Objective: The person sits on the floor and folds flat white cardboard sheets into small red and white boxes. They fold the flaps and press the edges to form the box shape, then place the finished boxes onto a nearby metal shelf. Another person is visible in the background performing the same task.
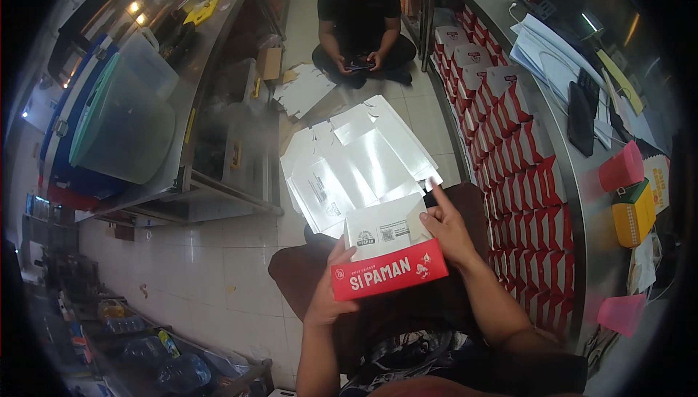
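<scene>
Between my hands is a red and white cardboard food box (390,270), partly folded, its red printed side facing me and a white panel standing up behind. My left hand (332,281) grips the box's left end, fingers wrapped round the side and edge. At the upper right corner, my right hand (447,228) holds the white flap with thumb and fingers. Just beyond the box lies a stack of flat white box blanks (363,153), some with printing and cut tabs.
Many folded red and white boxes (520,164) are piled under the right-hand steel counter (502,4). A person (358,19) sits cross-legged ahead, holding a phone. At left, a steel table (196,99) carries a translucent tub (123,121). Plastic bottles (182,374) lie at lower left.
</scene>
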A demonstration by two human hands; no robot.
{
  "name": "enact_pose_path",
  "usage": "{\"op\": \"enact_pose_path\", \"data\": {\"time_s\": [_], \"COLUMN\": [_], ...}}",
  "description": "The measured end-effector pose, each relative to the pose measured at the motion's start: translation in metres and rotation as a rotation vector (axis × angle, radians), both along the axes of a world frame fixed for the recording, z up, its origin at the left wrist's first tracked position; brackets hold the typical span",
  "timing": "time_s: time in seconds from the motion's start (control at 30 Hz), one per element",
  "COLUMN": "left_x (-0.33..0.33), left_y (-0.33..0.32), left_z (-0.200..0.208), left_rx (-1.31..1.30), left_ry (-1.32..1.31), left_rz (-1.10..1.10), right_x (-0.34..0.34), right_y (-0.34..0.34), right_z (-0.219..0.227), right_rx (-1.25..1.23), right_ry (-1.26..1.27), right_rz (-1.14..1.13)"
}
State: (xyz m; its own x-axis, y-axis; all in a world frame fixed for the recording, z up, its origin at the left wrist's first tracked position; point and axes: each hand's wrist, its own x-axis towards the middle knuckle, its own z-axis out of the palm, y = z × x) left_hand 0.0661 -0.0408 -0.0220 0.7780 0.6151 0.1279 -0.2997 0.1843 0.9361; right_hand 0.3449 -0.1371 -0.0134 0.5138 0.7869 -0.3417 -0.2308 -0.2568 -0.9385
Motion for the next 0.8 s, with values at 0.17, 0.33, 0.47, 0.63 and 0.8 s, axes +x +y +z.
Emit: {"op": "enact_pose_path", "data": {"time_s": [0.17, 0.33, 0.47, 0.63, 0.8], "left_x": [0.012, 0.021, 0.018, 0.01, 0.008], "left_y": [-0.021, -0.022, -0.015, -0.011, -0.012], "left_z": [0.007, -0.007, -0.01, -0.011, -0.009], "left_rx": [-0.226, -0.474, -0.562, -0.588, -0.461], "left_ry": [0.225, 0.131, 0.189, 0.194, 0.171], "left_rz": [0.148, 0.366, 0.398, 0.391, 0.389], "right_x": [-0.005, -0.013, -0.011, -0.025, -0.034], "right_y": [0.001, 0.001, -0.006, 0.002, 0.005], "right_z": [-0.039, -0.042, 0.001, 0.002, -0.004], "right_rx": [0.032, 0.353, 0.367, 0.331, 0.252], "right_ry": [-0.269, 0.25, 0.139, 0.157, 0.218], "right_rz": [-0.002, -0.174, 0.219, 0.201, 0.058]}}
